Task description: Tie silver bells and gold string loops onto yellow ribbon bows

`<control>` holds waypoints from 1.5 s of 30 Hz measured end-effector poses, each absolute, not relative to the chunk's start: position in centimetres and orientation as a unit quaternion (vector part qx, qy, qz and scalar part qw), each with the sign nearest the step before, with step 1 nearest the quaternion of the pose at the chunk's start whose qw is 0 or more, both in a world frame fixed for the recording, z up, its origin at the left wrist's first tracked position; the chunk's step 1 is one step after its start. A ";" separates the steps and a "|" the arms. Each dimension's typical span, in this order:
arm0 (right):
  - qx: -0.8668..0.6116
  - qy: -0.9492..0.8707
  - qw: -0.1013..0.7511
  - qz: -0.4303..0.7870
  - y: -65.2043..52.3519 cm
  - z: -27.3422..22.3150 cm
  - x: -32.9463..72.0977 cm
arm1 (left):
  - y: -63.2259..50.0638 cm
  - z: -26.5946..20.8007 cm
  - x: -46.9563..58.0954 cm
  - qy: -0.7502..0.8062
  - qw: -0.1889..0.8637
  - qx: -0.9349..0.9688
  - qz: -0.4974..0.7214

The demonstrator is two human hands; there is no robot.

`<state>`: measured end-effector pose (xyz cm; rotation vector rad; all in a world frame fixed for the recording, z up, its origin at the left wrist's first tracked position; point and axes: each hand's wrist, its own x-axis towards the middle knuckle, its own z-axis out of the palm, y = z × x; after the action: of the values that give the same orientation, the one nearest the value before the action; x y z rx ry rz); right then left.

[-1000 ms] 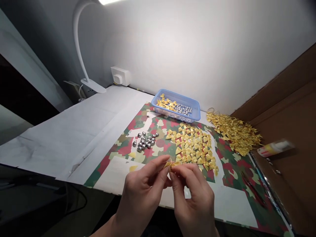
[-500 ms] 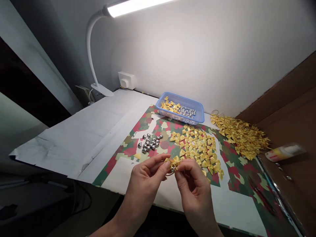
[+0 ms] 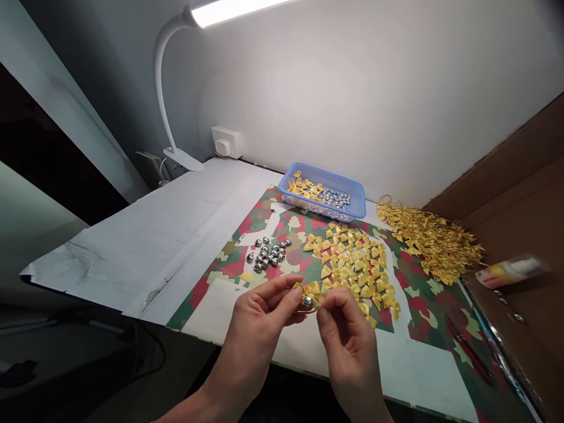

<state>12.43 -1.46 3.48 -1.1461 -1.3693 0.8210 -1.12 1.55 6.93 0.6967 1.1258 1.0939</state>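
Between the thumb and fingers of my left hand point(image 3: 258, 323) is a yellow ribbon bow point(image 3: 314, 288). A silver jingle bell point(image 3: 307, 301) hangs just below the bow's middle. Thin yellow cord point(image 3: 312, 311) loops under the bell and runs to my right hand point(image 3: 350, 346), whose thumb and forefinger are pinched on it. Both hands are held above the near edge of the table. Beyond them lie loose silver bells point(image 3: 274, 255) on the left and many yellow bows point(image 3: 352, 258) spread out on the right.
A blue basket point(image 3: 359, 205) with bows and bells stands near the wall. Finished-looking yellow pieces form a heap point(image 3: 440, 247) at right, near a bottle point(image 3: 506, 272) and red-handled tool point(image 3: 471, 352). A lamp point(image 3: 161, 88) arches over the white-covered left side.
My right hand has drawn slightly right, away from the bow, and more of the bell and cord now shows. My left hand stays nearly in place.
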 end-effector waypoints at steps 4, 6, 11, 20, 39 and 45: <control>-0.494 -0.588 0.561 0.308 -0.9 4.3 13.1 | 1.3 6.8 -1.5 0.501 0.639 0.365 0.456; -0.487 -0.610 0.551 0.297 -0.9 5.0 13.7 | 1.1 6.9 -1.7 0.518 0.601 0.417 0.443; -0.444 -0.549 0.556 0.440 -0.7 7.6 15.3 | 0.6 7.4 -1.9 0.552 0.545 0.479 0.411; -0.413 -0.529 0.687 0.279 4.1 10.2 17.1 | -0.4 7.5 -1.9 0.516 0.593 0.497 0.368; -0.484 -0.602 0.631 0.076 6.9 9.1 20.0 | -1.3 7.9 -1.7 0.511 0.588 0.496 0.383; -0.527 -0.555 0.642 0.039 5.7 9.7 21.5 | -1.1 8.1 -1.9 0.493 0.547 0.540 0.408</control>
<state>21.55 5.71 9.68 -1.2008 -1.2654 0.0893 -1.88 -1.14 8.13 1.2793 1.1688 0.9665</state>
